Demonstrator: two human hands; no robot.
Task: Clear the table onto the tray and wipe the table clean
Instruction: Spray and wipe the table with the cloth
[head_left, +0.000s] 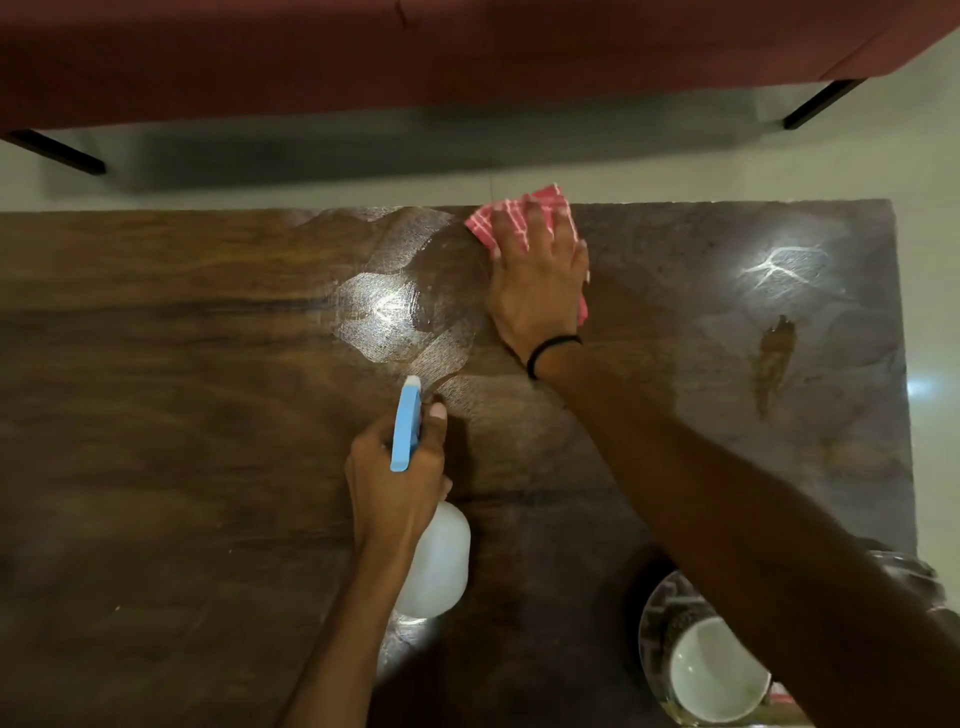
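Observation:
My right hand (537, 280) presses flat on a pink checked cloth (550, 200) at the far edge of the dark wooden table (182, 364). Wet streaks (395, 306) shine on the wood just left of the cloth. My left hand (395, 478) grips a white spray bottle (439, 566) by its neck, its blue trigger head (407, 426) pointing toward the streaks. At the near right, partly under my right forearm, a white bowl (711, 670) sits on a patterned plate (657, 623). No tray shows in the head view.
A brownish stain (774, 358) marks the right part of the table. A dark red sofa (415, 52) on black legs stands beyond the far edge, with pale floor (932, 312) between it and the table and along the right side.

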